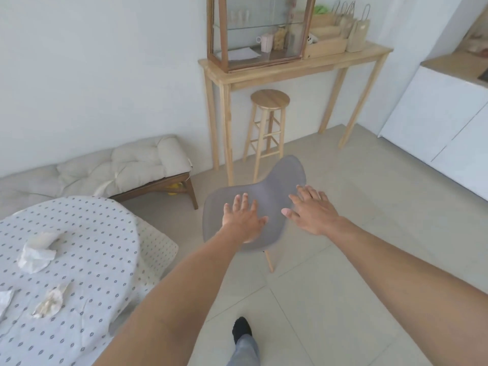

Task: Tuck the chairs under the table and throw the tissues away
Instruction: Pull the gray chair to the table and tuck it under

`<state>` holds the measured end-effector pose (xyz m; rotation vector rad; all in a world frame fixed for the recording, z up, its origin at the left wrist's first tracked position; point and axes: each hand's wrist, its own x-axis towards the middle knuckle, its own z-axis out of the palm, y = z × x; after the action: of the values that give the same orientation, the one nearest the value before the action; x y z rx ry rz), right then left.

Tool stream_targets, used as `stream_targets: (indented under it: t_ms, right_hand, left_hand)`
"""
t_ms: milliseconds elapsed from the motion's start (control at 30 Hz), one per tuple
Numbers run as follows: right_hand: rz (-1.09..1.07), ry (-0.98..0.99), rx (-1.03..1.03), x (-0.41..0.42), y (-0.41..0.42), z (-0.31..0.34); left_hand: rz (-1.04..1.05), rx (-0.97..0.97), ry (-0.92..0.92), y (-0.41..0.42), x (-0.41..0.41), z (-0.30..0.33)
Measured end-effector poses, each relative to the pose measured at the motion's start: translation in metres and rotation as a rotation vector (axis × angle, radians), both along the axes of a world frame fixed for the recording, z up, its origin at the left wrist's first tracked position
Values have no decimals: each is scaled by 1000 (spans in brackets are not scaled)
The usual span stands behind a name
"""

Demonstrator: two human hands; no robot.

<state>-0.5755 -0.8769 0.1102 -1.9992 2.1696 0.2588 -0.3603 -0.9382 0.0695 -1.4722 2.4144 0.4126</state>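
A grey shell chair (274, 191) with pale wooden legs stands on the tiled floor, apart from the round table (100, 239) with its dotted white cloth at the lower left. My left hand (244, 216) is spread over the chair's seat, fingers apart. My right hand (313, 210) hovers open by the chair's right edge; whether it touches I cannot tell. On the table lie crumpled tissues: a large one (35, 253), a smaller one (51, 302) nearer me, and a third (5, 299) cut off at the left edge.
A low wooden bench with cream cushions (137, 167) stands against the wall behind the table. A tall wooden console (295, 64) carries a glass cabinet and paper bags, with a round stool (269, 100) under it. White cabinets (449, 122) line the right. My foot (241, 327) is on the tiles.
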Motion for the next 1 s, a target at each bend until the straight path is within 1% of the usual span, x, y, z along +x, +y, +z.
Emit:
stream_targets:
  t_ms: [233, 400, 567, 700, 800, 1000]
  right_hand:
    - [5, -11, 13, -49, -129, 4]
    - [105, -4, -4, -66, -212, 2]
    - [258, -24, 27, -74, -302, -18]
    - [391, -25, 85, -76, -368, -33]
    - [542, -18, 140, -73, -409, -40]
    - [778, -6, 176, -61, -454, -47]
  left_hand:
    - [-12, -14, -21, -134, -44, 13]
    - [68, -4, -24, -206, -56, 14]
    - [202, 14, -32, -261, -59, -2]
    - [365, 54, -36, -289, -57, -14]
    - [512, 93, -58, -294, -57, -18]
    - [774, 131, -54, -285, -62, -19]
